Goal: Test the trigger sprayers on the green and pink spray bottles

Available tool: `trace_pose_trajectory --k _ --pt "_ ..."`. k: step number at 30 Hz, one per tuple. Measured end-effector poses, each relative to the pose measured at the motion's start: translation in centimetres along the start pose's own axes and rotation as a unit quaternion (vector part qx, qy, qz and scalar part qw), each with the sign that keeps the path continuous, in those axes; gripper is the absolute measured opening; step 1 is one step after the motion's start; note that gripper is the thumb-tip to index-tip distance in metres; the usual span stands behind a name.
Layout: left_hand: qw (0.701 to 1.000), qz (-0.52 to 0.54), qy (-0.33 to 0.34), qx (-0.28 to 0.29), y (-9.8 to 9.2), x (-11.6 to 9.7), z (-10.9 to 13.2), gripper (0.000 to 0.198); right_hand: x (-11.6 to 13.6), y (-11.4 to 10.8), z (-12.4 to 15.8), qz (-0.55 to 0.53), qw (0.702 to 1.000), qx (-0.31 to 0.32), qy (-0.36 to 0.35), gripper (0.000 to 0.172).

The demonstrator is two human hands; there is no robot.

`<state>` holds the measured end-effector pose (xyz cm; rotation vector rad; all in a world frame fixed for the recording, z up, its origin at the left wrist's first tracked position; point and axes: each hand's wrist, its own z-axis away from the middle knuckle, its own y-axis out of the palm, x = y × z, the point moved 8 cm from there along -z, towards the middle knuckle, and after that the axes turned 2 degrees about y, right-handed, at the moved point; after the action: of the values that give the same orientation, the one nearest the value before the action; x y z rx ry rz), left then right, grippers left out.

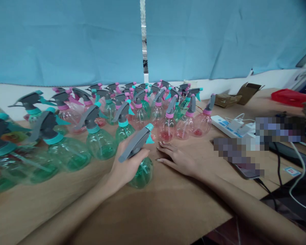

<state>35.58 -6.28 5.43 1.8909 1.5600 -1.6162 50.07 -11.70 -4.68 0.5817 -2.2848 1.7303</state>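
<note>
My left hand (126, 165) is wrapped round the neck of a green spray bottle (142, 173) that stands on the brown table (168, 207). The bottle has a grey trigger head with a teal nozzle (136, 143). My right hand (177, 158) lies flat on the table just right of the bottle, fingers stretched out and holding nothing. Behind both hands stand several more spray bottles, green ones (100, 141) to the left and pink ones (167, 129) in the middle.
A white power strip (232, 124) with plugs and cables lies at the right. An open cardboard box (246, 92) and a red bag (290, 97) sit at the back right. Blue curtains (66, 41) hang behind the table. The table's front edge runs at lower right.
</note>
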Motion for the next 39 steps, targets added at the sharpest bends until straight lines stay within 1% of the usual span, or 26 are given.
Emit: trace_pose_trajectory --k 4,7,11,13,16,20,23,26,29,32,35,39 --pt "1.000 0.020 0.013 0.020 0.2 -0.3 -0.1 0.021 -0.2 0.1 0.0 -0.004 1.000 -0.006 0.002 0.057" --pt "0.999 0.030 0.014 0.027 0.3 -0.2 0.0 0.019 -0.3 0.2 0.0 -0.001 1.000 -0.003 0.006 0.058" --pt "1.000 0.006 0.012 0.011 0.1 0.0 0.0 0.011 -0.2 0.2 0.0 0.005 1.000 0.000 0.004 0.059" --pt "1.000 0.001 0.010 0.005 0.0 0.0 0.0 0.012 -0.1 0.1 0.0 0.002 1.000 -0.002 0.003 0.058" --pt "1.000 0.004 0.003 0.014 0.1 0.3 0.0 0.015 -0.1 0.0 0.0 -0.007 1.000 -0.008 -0.003 0.056" --pt "1.000 0.014 -0.012 0.006 0.1 0.3 0.0 0.019 0.0 0.0 0.0 -0.009 1.000 -0.014 -0.014 0.055" --pt "1.000 0.021 -0.011 -0.001 0.2 0.1 0.0 0.014 -0.1 0.0 0.0 -0.003 1.000 -0.016 -0.013 0.056" --pt "0.999 -0.007 -0.022 -0.032 0.0 0.3 0.0 0.007 -0.2 0.0 -0.1 0.001 1.000 -0.012 -0.015 0.055" --pt "0.997 -0.044 -0.013 -0.069 -0.1 0.3 -0.2 0.010 0.1 -0.3 -0.3 -0.008 1.000 0.005 -0.028 0.054" --pt "0.993 -0.072 0.009 -0.097 0.1 -0.2 -0.8 0.015 0.8 -1.1 -0.2 -0.042 0.998 0.030 -0.040 0.050" --pt "0.989 -0.085 0.015 -0.119 0.6 -0.5 -1.6 0.016 1.5 -2.3 0.2 -0.080 0.995 0.046 -0.025 0.050" --pt "0.988 -0.073 0.035 -0.133 1.4 -0.8 -2.9 0.011 2.1 -3.4 0.9 -0.080 0.995 0.050 0.028 0.061"
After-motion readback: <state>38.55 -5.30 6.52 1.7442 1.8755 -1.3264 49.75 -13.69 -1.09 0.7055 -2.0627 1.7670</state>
